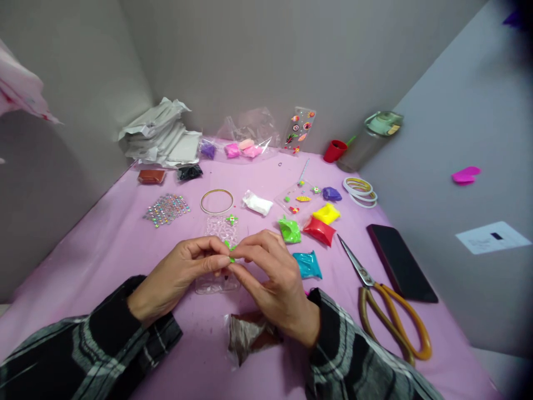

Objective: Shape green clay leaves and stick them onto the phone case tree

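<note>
My left hand (183, 272) and my right hand (275, 278) meet at their fingertips over a clear patterned case (214, 286). Both pinch a small green piece (232, 256), partly hidden between the fingers. On the upper part of the case lies a green flower-like piece (231, 220). Just behind the case are a thin gold ring (217, 201) and a white clay packet (257, 203). Green (290, 229), red (319, 230) and blue (307, 265) packets lie to the right of my right hand. Under my right wrist sits a brown packet (252, 336).
Scissors (375, 289) with orange handles and a black phone (402, 262) lie at the right. White tape rolls (360, 192), a red cup (335, 150) and a bottle (368, 139) stand farther back. Gems (167, 210) and stacked packages (160, 135) are at the left.
</note>
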Available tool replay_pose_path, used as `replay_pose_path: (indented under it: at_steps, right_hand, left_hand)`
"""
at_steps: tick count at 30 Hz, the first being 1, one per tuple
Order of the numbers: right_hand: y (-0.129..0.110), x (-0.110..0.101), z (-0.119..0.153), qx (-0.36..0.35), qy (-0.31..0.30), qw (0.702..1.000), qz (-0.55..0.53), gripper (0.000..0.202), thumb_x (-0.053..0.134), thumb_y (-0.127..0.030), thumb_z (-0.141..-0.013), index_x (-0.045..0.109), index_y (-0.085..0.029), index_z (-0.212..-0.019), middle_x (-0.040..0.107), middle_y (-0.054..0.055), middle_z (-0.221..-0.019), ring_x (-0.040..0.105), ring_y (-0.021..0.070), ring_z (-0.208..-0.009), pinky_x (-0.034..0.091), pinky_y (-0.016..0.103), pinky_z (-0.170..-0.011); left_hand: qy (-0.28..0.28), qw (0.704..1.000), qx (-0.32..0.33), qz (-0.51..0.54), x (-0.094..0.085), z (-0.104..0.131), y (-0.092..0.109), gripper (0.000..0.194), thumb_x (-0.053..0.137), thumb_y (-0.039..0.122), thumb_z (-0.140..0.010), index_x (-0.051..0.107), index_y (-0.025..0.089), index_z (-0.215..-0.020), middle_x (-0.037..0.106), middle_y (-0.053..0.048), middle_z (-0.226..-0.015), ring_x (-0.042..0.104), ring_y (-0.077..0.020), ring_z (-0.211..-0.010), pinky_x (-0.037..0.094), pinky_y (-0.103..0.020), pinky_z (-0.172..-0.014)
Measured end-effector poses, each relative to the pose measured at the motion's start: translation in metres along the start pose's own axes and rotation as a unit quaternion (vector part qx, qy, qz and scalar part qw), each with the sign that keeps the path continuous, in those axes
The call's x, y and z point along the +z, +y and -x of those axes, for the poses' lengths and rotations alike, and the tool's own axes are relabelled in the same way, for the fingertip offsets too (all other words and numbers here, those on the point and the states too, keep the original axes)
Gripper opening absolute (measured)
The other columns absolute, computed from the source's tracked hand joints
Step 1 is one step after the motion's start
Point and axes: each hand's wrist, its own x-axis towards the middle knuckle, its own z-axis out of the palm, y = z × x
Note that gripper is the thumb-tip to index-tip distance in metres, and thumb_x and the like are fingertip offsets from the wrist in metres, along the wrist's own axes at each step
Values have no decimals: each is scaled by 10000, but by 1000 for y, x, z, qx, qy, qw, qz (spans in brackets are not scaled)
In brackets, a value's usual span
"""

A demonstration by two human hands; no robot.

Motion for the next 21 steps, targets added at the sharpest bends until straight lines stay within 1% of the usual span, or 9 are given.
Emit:
replay_pose_path:
  at_steps: [7, 11, 17, 21]
  right_hand:
    - [1, 0, 0, -2, -1, 1000, 8, 137, 612, -152, -958, 678, -199, -1069, 690, 60, -957, 610, 192, -888, 486, 393, -809]
    - [0, 0, 0, -4, -3, 1000, 6, 139, 620, -145, -954, 686, -186, -1069, 691, 66, -958, 613, 190, -895, 485, 393, -817]
    - [0, 0, -1, -13, 8, 1000, 3, 61, 631, -169, -950, 677, -185, -988, 697, 54, -919, 623, 187, -867, 487, 401, -822]
    - [0, 0, -1, -6, 5, 1000, 2, 97, 610, -168, -960, 679, -199, -1021, 706, 56, -945, 629, 193, -883, 494, 403, -821]
  left_hand:
    - [-2, 1000, -9, 3, -1, 0, -1, 210, 806, 354, -777, 729, 166, -829, 658, -1, -762, 560, -132, -691, 438, -244, -679]
    - [-3, 1000, -9, 1, 0, 0, -1, 203, 804, 347, -781, 719, 166, -819, 661, -4, -773, 579, -142, -724, 447, -251, -707]
    - [-7, 1000, -2, 0, 1, 0, 1, 200, 785, 342, -805, 695, 170, -759, 634, 11, -725, 555, -130, -695, 431, -238, -679]
    - [-2, 1000, -11, 2, 1, 0, 1, 214, 796, 360, -788, 711, 163, -791, 645, -1, -751, 559, -139, -707, 435, -248, -685]
